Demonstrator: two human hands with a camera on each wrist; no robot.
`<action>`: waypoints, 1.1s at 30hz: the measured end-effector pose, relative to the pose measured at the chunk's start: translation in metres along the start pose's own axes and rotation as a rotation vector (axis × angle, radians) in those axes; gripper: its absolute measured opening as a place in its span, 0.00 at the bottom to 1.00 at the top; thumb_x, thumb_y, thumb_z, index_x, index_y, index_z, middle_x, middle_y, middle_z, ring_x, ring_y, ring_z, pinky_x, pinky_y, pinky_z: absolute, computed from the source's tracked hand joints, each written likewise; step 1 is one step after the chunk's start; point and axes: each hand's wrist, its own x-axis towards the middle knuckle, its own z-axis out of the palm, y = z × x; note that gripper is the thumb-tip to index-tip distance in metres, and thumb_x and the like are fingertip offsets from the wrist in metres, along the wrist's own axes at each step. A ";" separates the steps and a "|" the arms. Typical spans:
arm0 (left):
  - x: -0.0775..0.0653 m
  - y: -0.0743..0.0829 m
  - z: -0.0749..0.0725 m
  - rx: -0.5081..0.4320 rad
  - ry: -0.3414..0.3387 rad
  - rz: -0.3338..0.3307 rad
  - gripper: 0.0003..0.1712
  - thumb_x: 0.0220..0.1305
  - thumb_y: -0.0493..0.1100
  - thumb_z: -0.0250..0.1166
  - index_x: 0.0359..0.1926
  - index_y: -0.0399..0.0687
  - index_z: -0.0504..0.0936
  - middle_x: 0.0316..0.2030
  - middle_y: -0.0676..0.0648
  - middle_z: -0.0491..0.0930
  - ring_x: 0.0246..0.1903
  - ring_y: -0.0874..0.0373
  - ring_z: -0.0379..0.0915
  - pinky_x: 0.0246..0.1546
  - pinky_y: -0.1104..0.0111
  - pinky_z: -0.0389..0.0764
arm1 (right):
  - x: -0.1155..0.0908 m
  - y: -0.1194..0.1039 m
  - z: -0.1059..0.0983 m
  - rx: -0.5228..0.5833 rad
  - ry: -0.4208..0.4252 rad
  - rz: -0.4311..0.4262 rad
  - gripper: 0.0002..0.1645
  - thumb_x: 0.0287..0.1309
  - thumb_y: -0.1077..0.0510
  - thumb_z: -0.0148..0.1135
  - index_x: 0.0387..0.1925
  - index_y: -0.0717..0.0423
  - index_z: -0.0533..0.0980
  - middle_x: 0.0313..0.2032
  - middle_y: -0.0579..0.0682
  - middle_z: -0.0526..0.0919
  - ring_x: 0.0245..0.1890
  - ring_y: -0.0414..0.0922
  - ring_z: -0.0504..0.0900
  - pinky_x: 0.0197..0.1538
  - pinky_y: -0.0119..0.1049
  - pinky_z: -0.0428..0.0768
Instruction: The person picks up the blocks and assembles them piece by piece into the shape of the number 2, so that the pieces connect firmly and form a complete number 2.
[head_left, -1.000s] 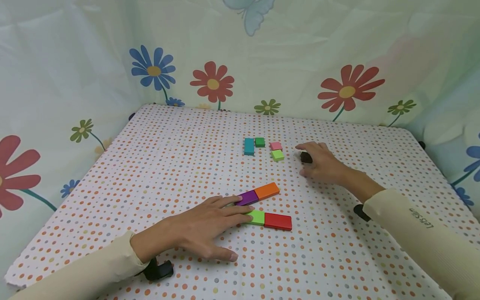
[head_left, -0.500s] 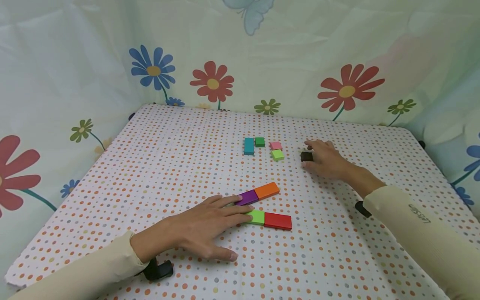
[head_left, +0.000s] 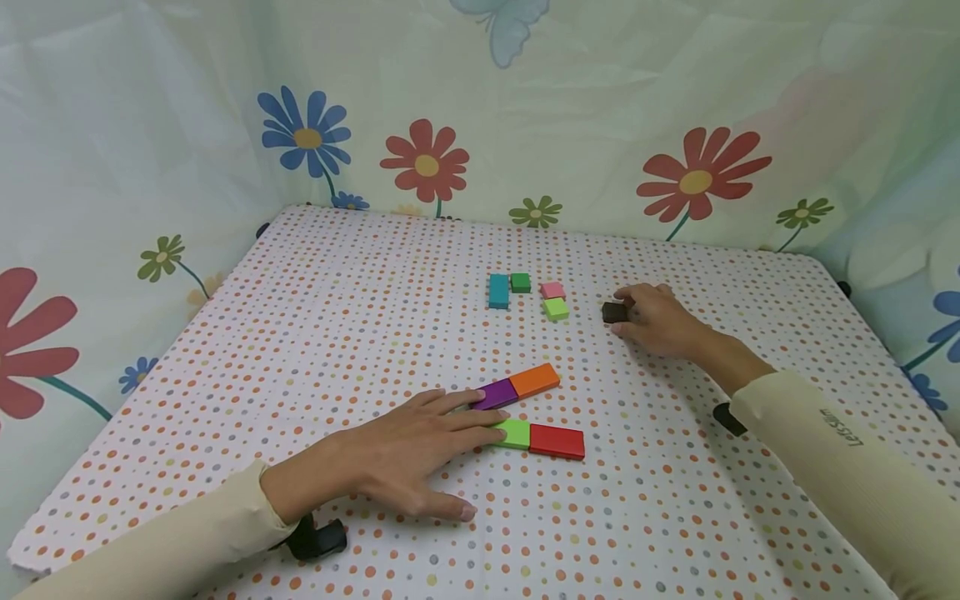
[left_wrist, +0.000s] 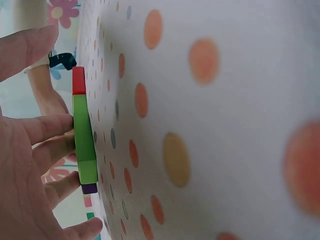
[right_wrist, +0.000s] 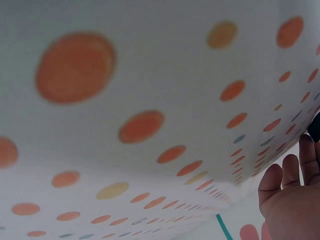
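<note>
My left hand lies flat with spread, straight fingers on flat blocks near the table's middle. Its fingertips touch a purple block and a light green block, covering part of both. An orange block continues from the purple one, and a red block from the green. In the left wrist view the light green block runs beside the fingers. Farther back on the right, my right hand pinches a small black block between thumb and forefinger, down at the cloth.
Left of my right hand sit a pink block, a small lime block, a dark green block and a teal block. A dotted cloth covers the table, and a flowered curtain hangs behind it.
The right hand's forefinger, raised and apart from the thumb earlier, has come down to the black block, closing the pinch. The left hand and the other blocks stay in place.
</note>
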 end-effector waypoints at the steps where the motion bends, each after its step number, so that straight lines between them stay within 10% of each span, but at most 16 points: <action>1: 0.000 0.000 0.000 0.001 0.000 0.000 0.47 0.63 0.71 0.59 0.79 0.63 0.59 0.80 0.61 0.47 0.80 0.52 0.35 0.74 0.40 0.48 | 0.000 0.000 0.000 0.000 0.001 -0.004 0.36 0.69 0.58 0.62 0.69 0.72 0.61 0.61 0.71 0.69 0.62 0.65 0.60 0.62 0.63 0.66; 33: 0.001 0.001 -0.001 -0.002 -0.009 -0.009 0.47 0.64 0.72 0.57 0.79 0.63 0.58 0.80 0.61 0.47 0.80 0.52 0.35 0.74 0.41 0.47 | -0.005 -0.010 0.008 0.074 0.042 -0.023 0.26 0.70 0.58 0.61 0.61 0.71 0.70 0.54 0.66 0.74 0.58 0.59 0.65 0.59 0.58 0.69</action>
